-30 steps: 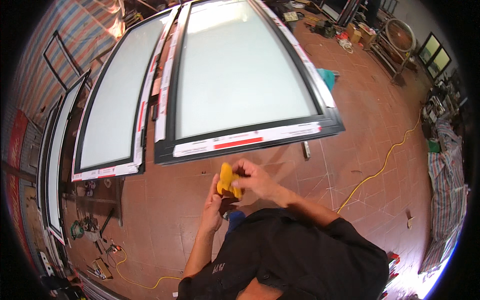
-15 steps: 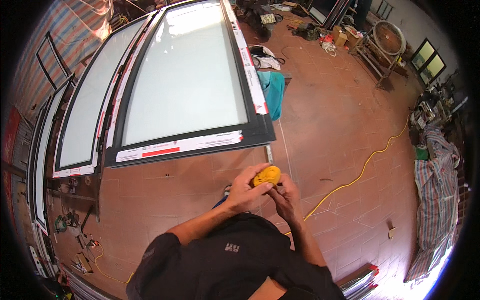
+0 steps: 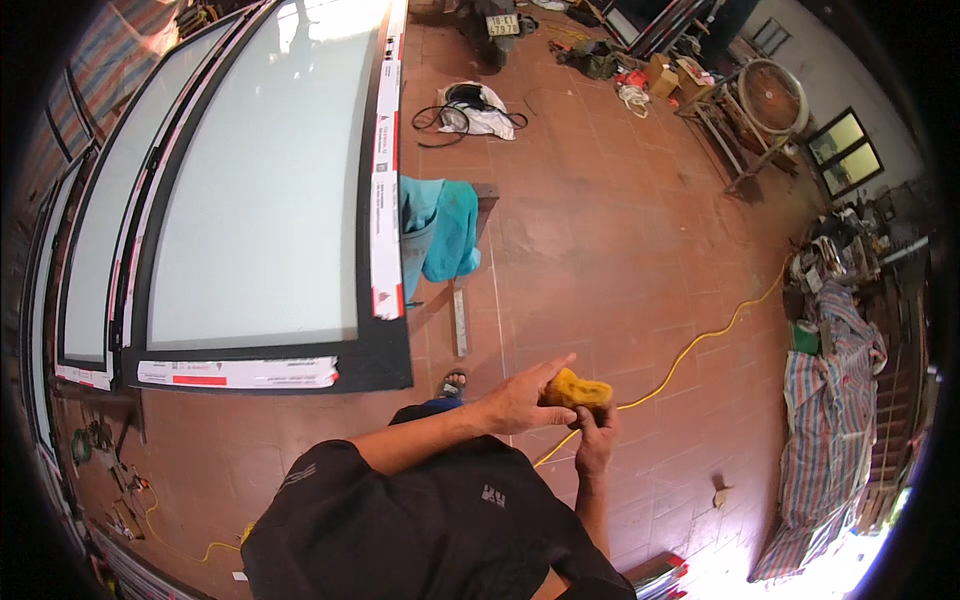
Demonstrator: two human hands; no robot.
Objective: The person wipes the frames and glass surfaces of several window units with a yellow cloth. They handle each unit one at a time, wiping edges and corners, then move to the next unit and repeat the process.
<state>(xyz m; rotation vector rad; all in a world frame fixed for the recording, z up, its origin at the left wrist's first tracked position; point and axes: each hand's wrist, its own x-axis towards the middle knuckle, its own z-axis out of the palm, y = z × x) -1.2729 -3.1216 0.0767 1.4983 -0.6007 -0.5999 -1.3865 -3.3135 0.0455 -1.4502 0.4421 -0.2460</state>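
A bundled yellow cloth (image 3: 582,391) is held in front of my body, above the tiled floor. My left hand (image 3: 522,400) has its left end between the thumb and straightened fingers; the thumb lies along the near edge. From below and to the right, my right hand (image 3: 597,432) pinches the bundle with bent fingers, some hidden behind it. Left of my hands, and apart from them, lies a large dark-framed glass panel (image 3: 265,200) with white and red protective tape (image 3: 386,190) along its frame.
Teal cloth (image 3: 450,230) drapes over a support by the panel's right edge. More framed panels (image 3: 120,215) stand farther left. A yellow cable (image 3: 700,342) crosses the floor to my right. Striped sheeting (image 3: 825,430) covers a pile at the right; a wheeled frame (image 3: 765,110) stands far right.
My view has shifted, so the panel appears farther left and lower. My hands and the cloth are farther right. My left fingers have straightened, and the rounded bundle looks flatter and longer.
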